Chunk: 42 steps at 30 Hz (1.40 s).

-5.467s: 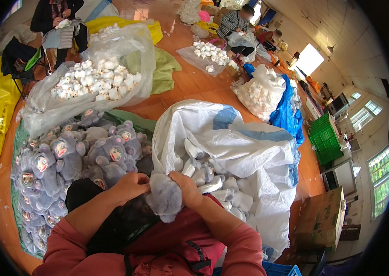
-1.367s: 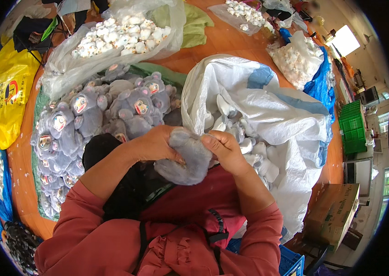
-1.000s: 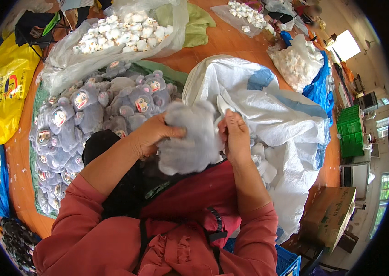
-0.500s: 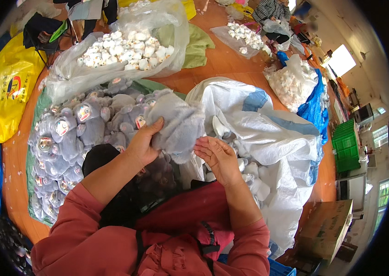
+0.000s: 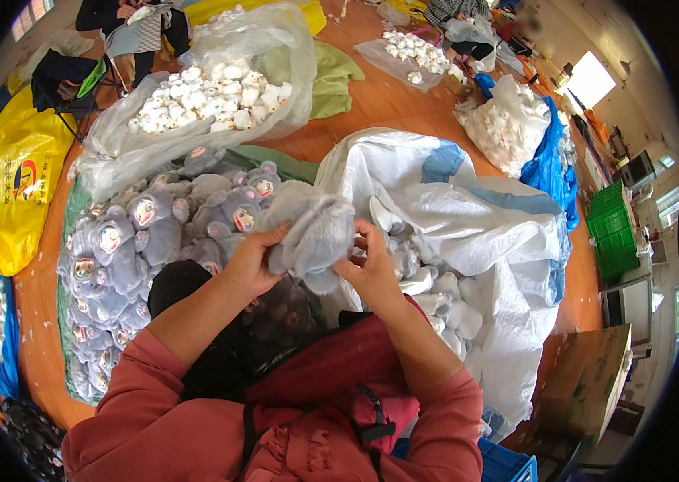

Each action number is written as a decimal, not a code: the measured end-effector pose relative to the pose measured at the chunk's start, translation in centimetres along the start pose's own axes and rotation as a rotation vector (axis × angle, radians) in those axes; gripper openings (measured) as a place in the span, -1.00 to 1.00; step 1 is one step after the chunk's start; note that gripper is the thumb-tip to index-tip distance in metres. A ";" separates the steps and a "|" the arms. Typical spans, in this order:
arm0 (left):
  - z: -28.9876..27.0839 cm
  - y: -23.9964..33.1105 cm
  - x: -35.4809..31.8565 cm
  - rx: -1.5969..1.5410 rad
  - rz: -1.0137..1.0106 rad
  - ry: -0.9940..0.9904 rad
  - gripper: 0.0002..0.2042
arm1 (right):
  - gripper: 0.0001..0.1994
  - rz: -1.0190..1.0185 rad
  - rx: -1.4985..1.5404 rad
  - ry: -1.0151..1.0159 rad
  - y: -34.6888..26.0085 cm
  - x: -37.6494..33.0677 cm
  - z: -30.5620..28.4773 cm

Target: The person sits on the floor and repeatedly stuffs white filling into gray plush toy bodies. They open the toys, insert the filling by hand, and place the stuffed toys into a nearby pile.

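Observation:
A grey plush piece [image 5: 311, 233], furry and rounded, is held up between my two hands over my lap. My left hand [image 5: 257, 259] grips its left side, with the thumb on top. The fingers of my right hand [image 5: 373, 265] curl against its right edge and pinch it. To the left lies a big heap of grey plush toys [image 5: 142, 241] with printed faces. On the right, a white woven sack [image 5: 468, 233] stands open, and white and pale grey stuffed pieces [image 5: 436, 301] show inside it.
Beyond the heap, a clear plastic bag [image 5: 291, 88] holds many small white plush pieces [image 5: 219, 100]. A yellow bag [image 5: 18, 169] sits at far left. Green crates [image 5: 612, 229] and a cardboard box [image 5: 584, 386] are on the right. Other people [image 5: 146, 24] sit at the back.
My right hand has gone from flat fingers beside the plush piece to curled fingers gripping its right edge. The piece is now bunched rounder. The whole view has shifted slightly.

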<state>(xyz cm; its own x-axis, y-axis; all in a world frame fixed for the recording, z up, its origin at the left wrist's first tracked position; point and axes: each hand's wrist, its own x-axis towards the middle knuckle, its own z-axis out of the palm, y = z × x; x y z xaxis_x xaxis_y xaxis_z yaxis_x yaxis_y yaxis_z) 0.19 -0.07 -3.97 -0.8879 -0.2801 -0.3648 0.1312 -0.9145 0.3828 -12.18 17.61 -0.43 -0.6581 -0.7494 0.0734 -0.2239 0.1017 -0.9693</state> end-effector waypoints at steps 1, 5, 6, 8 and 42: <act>0.1 -0.2 -0.2 0.008 -0.030 -0.016 -0.64 | -0.48 -0.003 0.087 -0.011 0.4 0.0 0.1; -0.4 -0.6 -0.3 -0.053 -0.140 -0.098 -0.64 | -0.47 -0.035 0.313 -0.034 1.1 0.1 0.3; -0.5 -0.5 -0.2 -0.083 -0.172 -0.131 -0.63 | -0.48 -0.046 0.340 -0.032 1.0 0.1 0.3; -0.5 -0.3 -0.1 -0.145 -0.236 -0.196 -0.62 | -0.51 -0.050 0.390 -0.018 0.6 0.0 0.3; 1.1 -1.0 -3.1 0.860 0.130 -0.085 -0.45 | -0.31 0.273 0.779 -0.583 0.8 -0.7 -2.0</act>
<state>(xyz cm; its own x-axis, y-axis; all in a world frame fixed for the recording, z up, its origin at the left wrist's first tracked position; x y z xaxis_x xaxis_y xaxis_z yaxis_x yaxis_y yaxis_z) 2.35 2.09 -2.28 -0.9233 -0.3130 -0.2227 -0.1141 -0.3300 0.9370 -13.34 19.51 -0.81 -0.1164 -0.9883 -0.0981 0.5510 0.0180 -0.8343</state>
